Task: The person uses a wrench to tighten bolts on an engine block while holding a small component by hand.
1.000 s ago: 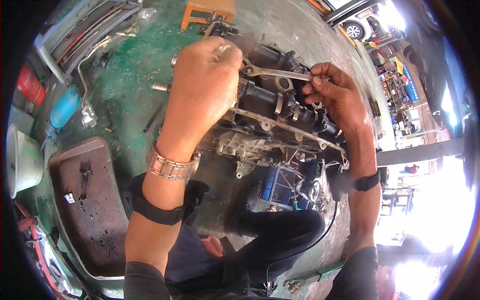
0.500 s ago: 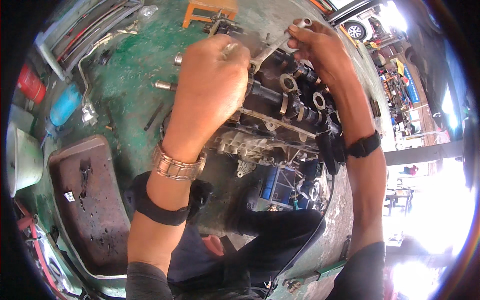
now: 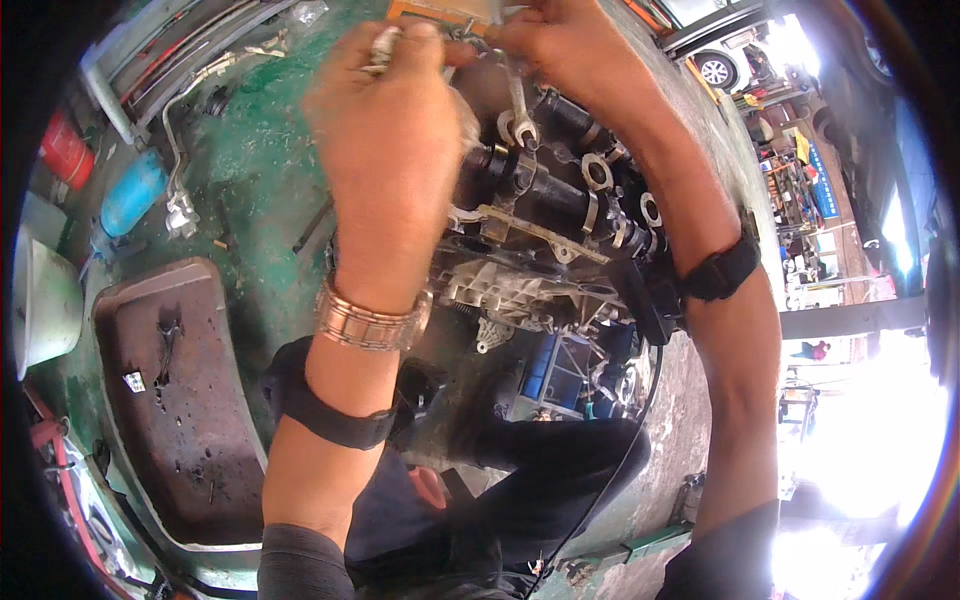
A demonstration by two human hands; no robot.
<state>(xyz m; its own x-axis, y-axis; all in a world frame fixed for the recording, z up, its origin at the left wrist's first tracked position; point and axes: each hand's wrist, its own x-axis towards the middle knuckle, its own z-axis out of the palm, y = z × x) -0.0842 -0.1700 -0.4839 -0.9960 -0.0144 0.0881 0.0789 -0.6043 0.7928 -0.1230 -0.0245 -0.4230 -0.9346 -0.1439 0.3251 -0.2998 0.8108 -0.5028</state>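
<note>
1. Far left: white bucket, blue canister, dark oily tray on green floor.
2. Left hand raised, fingers curled tight on small metal part at top.
3. Centre: engine block just below both hands.
4. Right hand clamped on wrench, wrench head down against engine top.

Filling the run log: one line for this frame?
left hand: on small metal part | right hand: holds wrench | wrench over engine | floor: brown tray
</note>
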